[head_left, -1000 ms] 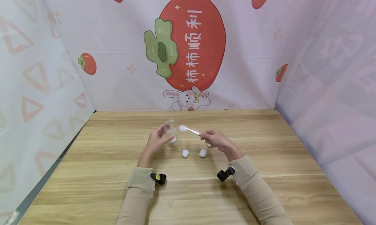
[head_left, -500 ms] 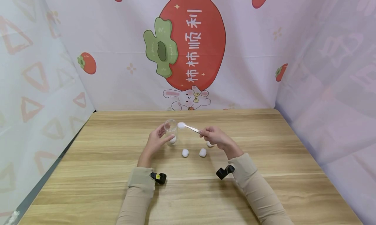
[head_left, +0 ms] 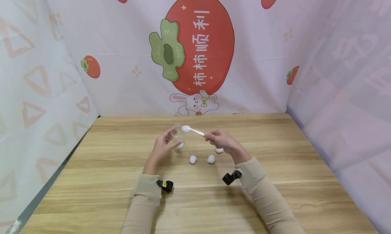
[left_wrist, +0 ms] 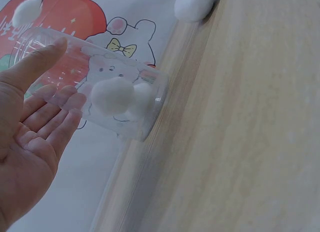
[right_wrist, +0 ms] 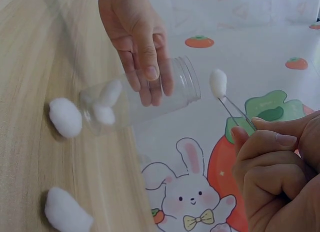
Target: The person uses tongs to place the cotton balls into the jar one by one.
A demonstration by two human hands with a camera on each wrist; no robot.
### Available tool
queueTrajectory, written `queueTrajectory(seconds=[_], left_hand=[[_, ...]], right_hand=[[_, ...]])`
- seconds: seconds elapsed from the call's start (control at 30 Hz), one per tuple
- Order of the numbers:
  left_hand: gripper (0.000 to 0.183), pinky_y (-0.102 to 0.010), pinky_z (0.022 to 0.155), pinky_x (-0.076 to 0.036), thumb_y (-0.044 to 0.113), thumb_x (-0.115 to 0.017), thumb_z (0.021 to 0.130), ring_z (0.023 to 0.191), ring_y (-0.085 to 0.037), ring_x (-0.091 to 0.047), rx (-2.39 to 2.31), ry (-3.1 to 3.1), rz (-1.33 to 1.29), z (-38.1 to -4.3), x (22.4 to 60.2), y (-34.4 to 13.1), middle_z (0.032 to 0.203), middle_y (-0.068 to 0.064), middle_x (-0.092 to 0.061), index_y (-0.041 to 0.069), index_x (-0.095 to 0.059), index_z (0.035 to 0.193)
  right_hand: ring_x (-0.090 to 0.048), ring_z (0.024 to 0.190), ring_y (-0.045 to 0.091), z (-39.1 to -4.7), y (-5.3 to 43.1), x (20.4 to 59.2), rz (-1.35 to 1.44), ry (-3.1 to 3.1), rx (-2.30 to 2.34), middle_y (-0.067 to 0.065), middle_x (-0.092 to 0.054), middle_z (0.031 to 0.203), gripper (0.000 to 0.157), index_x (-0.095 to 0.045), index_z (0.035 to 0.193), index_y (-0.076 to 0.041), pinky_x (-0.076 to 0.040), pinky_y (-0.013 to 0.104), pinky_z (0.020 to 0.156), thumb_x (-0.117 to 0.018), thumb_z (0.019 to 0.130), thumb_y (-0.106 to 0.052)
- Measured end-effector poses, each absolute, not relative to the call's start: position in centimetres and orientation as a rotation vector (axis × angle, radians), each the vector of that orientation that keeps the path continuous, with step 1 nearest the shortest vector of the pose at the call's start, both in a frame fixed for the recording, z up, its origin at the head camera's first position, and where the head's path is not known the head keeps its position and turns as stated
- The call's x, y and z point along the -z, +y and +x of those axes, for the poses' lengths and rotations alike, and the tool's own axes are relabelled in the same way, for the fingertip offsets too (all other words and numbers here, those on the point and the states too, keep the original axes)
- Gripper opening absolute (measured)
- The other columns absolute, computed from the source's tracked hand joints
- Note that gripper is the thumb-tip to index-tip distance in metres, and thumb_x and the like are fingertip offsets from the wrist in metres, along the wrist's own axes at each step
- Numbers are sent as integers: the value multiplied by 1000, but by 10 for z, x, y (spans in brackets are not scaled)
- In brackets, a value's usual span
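In my head view the clear jar (head_left: pixel 178 135) stands on the tabletop (head_left: pixel 122 159), and the left hand (head_left: pixel 162 146) holds it from its left side, I judge to keep so light a vessel from tipping. The right hand (head_left: pixel 222 141), off to the jar's right, pinches slim tweezers (head_left: pixel 197 131), whose tips grip a held cotton ball (head_left: pixel 185 128) at the jar's rim; that reach probably spares the fingers from crowding the mouth. Three loose cotton balls (head_left: pixel 193 159) lie to the jar's right, the farthest partly behind the right hand. My left wrist view shows the left fingers curved round the jar's upper part, leaving uncovered its lower end, where two inner cotton balls (left_wrist: pixel 114 96) sit. In my right wrist view I see a gap between the held cotton ball and the jar's mouth; the right fingers squeeze the tweezers, presumably so the soft tuft doesn't drop.
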State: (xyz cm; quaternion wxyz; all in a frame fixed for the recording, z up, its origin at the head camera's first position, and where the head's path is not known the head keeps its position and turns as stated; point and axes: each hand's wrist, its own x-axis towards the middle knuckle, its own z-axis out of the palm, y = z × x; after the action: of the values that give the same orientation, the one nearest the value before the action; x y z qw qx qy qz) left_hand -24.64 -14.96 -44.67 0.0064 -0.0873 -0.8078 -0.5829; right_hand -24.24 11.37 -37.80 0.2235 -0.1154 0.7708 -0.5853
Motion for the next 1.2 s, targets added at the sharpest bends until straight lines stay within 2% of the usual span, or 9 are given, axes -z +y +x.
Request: queueTrajectory(seconds=[0.3, 0.47, 0.67, 0.83, 1.07, 1.2], left_hand=[[73, -40, 119, -38, 15, -74, 84, 138, -37, -45, 1841, -2532, -253, -246, 446, -149, 145, -25, -47, 0, -38, 145], [71, -42, 120, -37, 10, -72, 86, 138, -40, -44, 1836, -2560, -245, -236, 430, -146, 144, -29, -45, -5, -35, 145], [69, -41, 120, -37, 8, -70, 87, 137, -40, -44, 1817, -2579, -242, -224, 411, -143, 144, -30, -45, -6, -34, 145], [69, -42, 120, -36, 9, -70, 87, 138, -40, -43, 1830, -2575, -249, -224, 411, -143, 145, -29, -45, -5, -34, 145], [70, -42, 120, -37, 9, -70, 87, 138, -40, -43, 1824, -2578, -250, -224, 411, -143, 145, -29, -45, -5, -34, 145], [70, -42, 120, -37, 8, -70, 87, 138, -40, -44, 1829, -2573, -250, -224, 410, -143, 145, -29, -45, -6, -35, 145]], right_hand=[[-22, 44, 2, -244, 108, 379, -317, 2125, 1614, -9, -33, 54, 25, -57, 87, -1, -19, 14, 40, -45, 101, -17], [-22, 46, 3, -245, 102, 378, -295, 2145, 1592, -9, -34, 55, 25, -57, 86, -2, -18, 14, 41, -46, 101, -18], [-21, 46, 3, -247, 95, 381, -275, 2140, 1604, -8, -32, 53, 30, -55, 97, 12, -17, 15, 42, -45, 102, -16], [-20, 45, 3, -250, 91, 383, -254, 2134, 1611, -9, -32, 53, 32, -55, 100, 14, -17, 14, 41, -46, 101, -17], [-21, 45, 4, -250, 89, 382, -246, 2129, 1613, -8, -32, 52, 25, -57, 89, 1, -17, 15, 41, -45, 102, -16], [-21, 45, 4, -251, 88, 383, -243, 2136, 1606, -8, -32, 51, 25, -58, 89, 1, -17, 15, 41, -45, 101, -17]])
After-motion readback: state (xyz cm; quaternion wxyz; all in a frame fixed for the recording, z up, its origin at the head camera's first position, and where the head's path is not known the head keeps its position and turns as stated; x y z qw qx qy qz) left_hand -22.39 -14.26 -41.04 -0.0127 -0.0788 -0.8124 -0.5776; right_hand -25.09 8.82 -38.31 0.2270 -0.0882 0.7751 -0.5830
